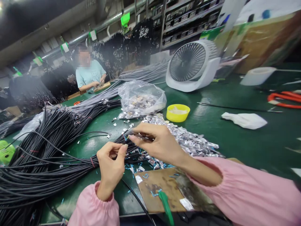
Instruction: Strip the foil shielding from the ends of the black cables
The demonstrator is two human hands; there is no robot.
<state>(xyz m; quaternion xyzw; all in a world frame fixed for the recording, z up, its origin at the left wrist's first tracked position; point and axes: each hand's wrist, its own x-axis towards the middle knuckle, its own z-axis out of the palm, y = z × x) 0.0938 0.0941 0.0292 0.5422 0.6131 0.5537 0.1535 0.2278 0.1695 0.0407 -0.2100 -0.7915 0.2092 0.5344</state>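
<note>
My left hand (111,164) is closed in a pinch on a black cable, just below its stripped end. Thin blue and yellowish wires (125,137) fan out from that end, between my two hands. Above and to the right, my right hand (162,142) is closed, with thumb and forefinger together at the wires. A thin dark object (147,137) shows inside its curled fingers; its kind is mostly hidden. Under the hands runs a thick bundle of black cables (70,166), tied with a red band. Silver foil scraps (185,138) lie heaped behind my right hand.
A brown board (162,180) with a green-handled tool (166,204) lies at the front edge. Farther back are a clear bag (143,94) of scraps, a yellow tub (178,116) and a white fan (192,66). Across the table sits a person (90,73). Orange-handled scissors (285,99) lie right.
</note>
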